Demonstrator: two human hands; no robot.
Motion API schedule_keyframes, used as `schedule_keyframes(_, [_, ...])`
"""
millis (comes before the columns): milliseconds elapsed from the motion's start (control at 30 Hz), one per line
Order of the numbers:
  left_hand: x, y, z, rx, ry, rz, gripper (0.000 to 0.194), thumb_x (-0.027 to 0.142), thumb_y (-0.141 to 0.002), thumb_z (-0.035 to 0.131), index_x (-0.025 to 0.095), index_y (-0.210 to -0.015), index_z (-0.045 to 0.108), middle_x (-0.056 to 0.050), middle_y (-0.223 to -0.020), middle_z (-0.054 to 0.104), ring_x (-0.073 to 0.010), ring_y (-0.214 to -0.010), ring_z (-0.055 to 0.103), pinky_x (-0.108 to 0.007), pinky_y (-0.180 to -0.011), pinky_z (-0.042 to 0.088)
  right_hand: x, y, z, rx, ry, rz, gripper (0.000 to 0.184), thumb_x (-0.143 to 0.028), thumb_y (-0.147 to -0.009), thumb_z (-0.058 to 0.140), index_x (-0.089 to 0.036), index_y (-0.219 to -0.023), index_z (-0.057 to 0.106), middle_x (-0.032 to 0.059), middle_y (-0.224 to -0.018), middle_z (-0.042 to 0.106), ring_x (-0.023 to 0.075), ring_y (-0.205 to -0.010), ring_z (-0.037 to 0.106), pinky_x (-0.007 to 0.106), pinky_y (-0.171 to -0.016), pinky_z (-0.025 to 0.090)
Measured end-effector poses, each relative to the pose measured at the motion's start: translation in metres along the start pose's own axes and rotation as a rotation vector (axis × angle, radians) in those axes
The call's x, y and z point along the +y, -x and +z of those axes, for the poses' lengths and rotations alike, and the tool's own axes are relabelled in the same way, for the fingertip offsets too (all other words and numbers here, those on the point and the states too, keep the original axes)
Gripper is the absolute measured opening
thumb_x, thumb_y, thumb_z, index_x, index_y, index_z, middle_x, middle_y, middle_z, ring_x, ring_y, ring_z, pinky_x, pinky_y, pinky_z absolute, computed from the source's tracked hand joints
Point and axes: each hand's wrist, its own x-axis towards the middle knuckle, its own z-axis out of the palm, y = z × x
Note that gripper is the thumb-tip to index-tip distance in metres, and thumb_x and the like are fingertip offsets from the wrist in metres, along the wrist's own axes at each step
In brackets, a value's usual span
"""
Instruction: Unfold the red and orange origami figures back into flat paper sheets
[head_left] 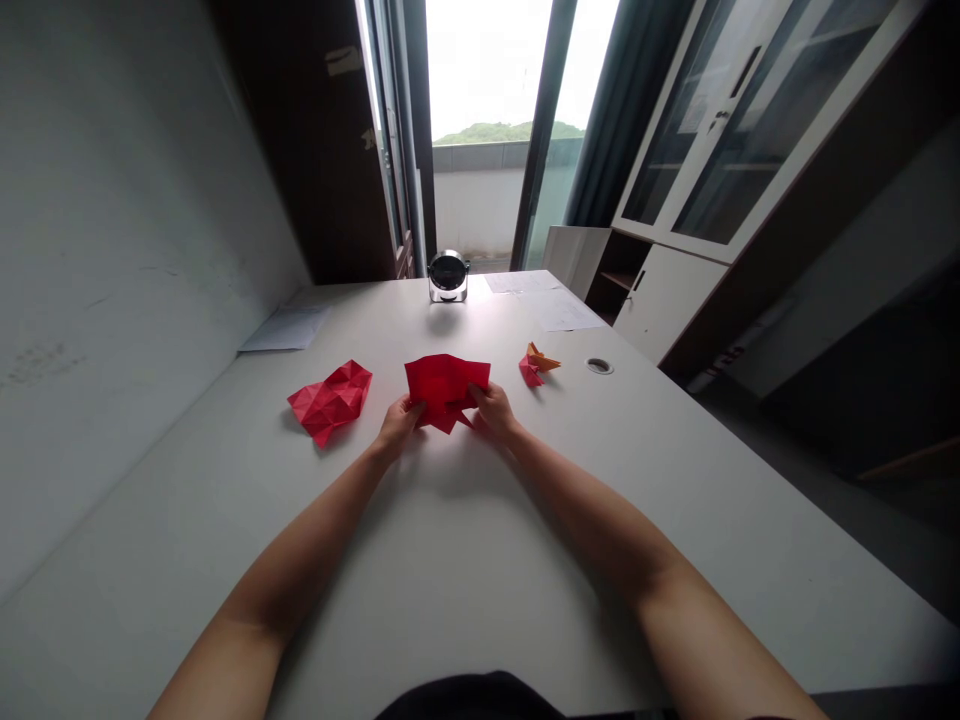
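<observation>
A red sheet of origami paper, partly folded, is held up over the middle of the white table. My left hand pinches its lower left side. On the right, my right hand grips the paper near its right edge. Pointed flaps hang along the bottom of the sheet, and the fingers behind it are hidden. To the left lies a creased red paper, opened out with many fold lines. A small folded figure in red and orange paper rests to the right of my right hand.
The white table carries a round black and silver device at the back. White papers lie at the far right, another paper at the far left. A round cable hole sits near the right edge. A cabinet stands beyond.
</observation>
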Motion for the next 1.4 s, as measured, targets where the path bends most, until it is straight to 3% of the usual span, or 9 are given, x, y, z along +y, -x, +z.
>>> schedule_keyframes(200, [-0.002, -0.004, -0.004, -0.034, -0.062, 0.001, 0.048, 0.043, -0.069, 0.08, 0.014, -0.103, 0.065, -0.006, -0.079, 0.067, -0.0121, -0.063, 0.056, -0.025, -0.062, 0.045, -0.003, -0.003, -0.002, -0.071, -0.127, 0.042, 0.039, -0.054, -0.079, 0.066, -0.016, -0.082, 0.063, 0.006, -0.074, 0.067, 0.0177, -0.064, 0.062, 0.031, -0.06, 0.053])
schedule_keyframes(433, [0.002, -0.006, -0.008, -0.129, -0.018, -0.053, 0.057, 0.039, -0.068, 0.082, 0.015, -0.116, 0.063, -0.006, -0.091, 0.068, -0.0092, -0.063, 0.053, -0.024, -0.063, 0.042, -0.013, -0.005, -0.013, -0.21, -0.244, 0.143, 0.044, -0.053, -0.072, 0.077, -0.014, -0.085, 0.065, 0.0084, -0.077, 0.07, 0.0204, -0.067, 0.067, 0.035, -0.066, 0.058])
schedule_keyframes(633, [0.006, -0.005, -0.014, -0.155, 0.029, -0.108, 0.059, 0.038, -0.067, 0.084, 0.016, -0.117, 0.062, 0.001, -0.074, 0.061, -0.0063, -0.056, 0.047, -0.023, -0.065, 0.043, -0.014, -0.005, -0.017, -0.239, -0.188, 0.066, 0.048, -0.059, -0.073, 0.076, -0.014, -0.089, 0.065, 0.0108, -0.081, 0.071, 0.0234, -0.07, 0.068, 0.039, -0.068, 0.058])
schedule_keyframes(833, [0.006, -0.006, -0.016, -0.094, 0.138, -0.122, 0.048, 0.037, -0.07, 0.084, 0.015, -0.106, 0.061, 0.002, -0.069, 0.06, -0.0068, -0.055, 0.052, -0.022, -0.064, 0.046, -0.007, -0.006, -0.018, -0.055, 0.166, -0.069, 0.041, -0.058, -0.08, 0.064, -0.017, -0.079, 0.062, 0.0051, -0.075, 0.067, 0.0191, -0.067, 0.06, 0.03, -0.059, 0.05])
schedule_keyframes(1033, [0.004, 0.002, 0.007, -0.066, 0.235, -0.182, 0.048, 0.03, -0.076, 0.078, 0.012, -0.116, 0.061, -0.014, -0.106, 0.071, -0.0227, -0.09, 0.068, -0.033, -0.079, 0.055, -0.018, 0.008, -0.004, 0.057, 0.34, -0.204, 0.035, -0.051, -0.09, 0.051, -0.017, -0.083, 0.061, 0.0047, -0.076, 0.068, 0.0173, -0.064, 0.056, 0.027, -0.057, 0.044])
schedule_keyframes(1167, [0.002, 0.008, 0.022, -0.032, 0.327, -0.166, 0.045, 0.024, -0.08, 0.072, 0.011, -0.122, 0.061, -0.015, -0.119, 0.068, -0.0265, -0.105, 0.066, -0.036, -0.084, 0.056, -0.028, 0.017, 0.005, 0.065, 0.461, -0.262, 0.033, -0.048, -0.093, 0.049, -0.018, -0.089, 0.063, 0.0045, -0.076, 0.069, 0.0171, -0.063, 0.057, 0.028, -0.061, 0.044])
schedule_keyframes(1400, [0.003, 0.012, 0.023, -0.061, 0.35, -0.201, 0.042, 0.032, -0.086, 0.066, 0.01, -0.122, 0.063, -0.016, -0.117, 0.069, -0.0275, -0.099, 0.068, -0.036, -0.076, 0.058, -0.027, 0.018, 0.007, 0.075, 0.44, -0.252, 0.035, -0.048, -0.092, 0.049, -0.017, -0.079, 0.061, 0.0042, -0.072, 0.067, 0.0163, -0.061, 0.055, 0.027, -0.057, 0.042])
